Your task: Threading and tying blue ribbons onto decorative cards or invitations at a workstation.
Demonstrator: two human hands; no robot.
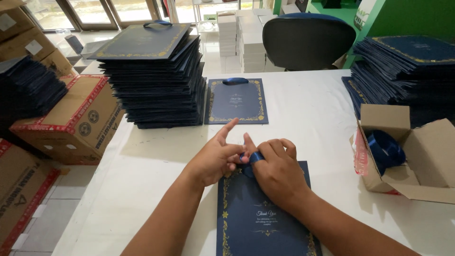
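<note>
Both hands meet at the top edge of a flat navy paper bag (263, 218) with gold border print, lying on the white table (308, 109) right in front of the person. Right hand (277, 173) is curled, fingers closed around a loop of blue satin ribbon (253, 158) at the bag's top edge. Left hand (219, 159) pinches the same ribbon from the other side with thumb and lower fingers; index finger is stretched out and free, so only partly closed. Ribbon sits right at the bag's upper rim; whether it's already threaded or knotted I can't tell, the fingers cover that spot. Just beyond the hands, one finished bag (236, 101) lies flat alone, its blue ribbon handle in place at the top. Left of it, a tall stack of bags (156, 76); the top one shows a handle, the rest can't be checked. Another stack (403, 71) at far right, no handles visible from this angle. An open cardboard box (407, 151) to the right of the hands holds a roll of blue ribbon (385, 149). Judgement: this bag's handle is mid-fit, not done; plenty of bags appear left. Sealed cartons (66, 118) off the table's left edge, dark office chair (308, 40) behind the table.
</note>
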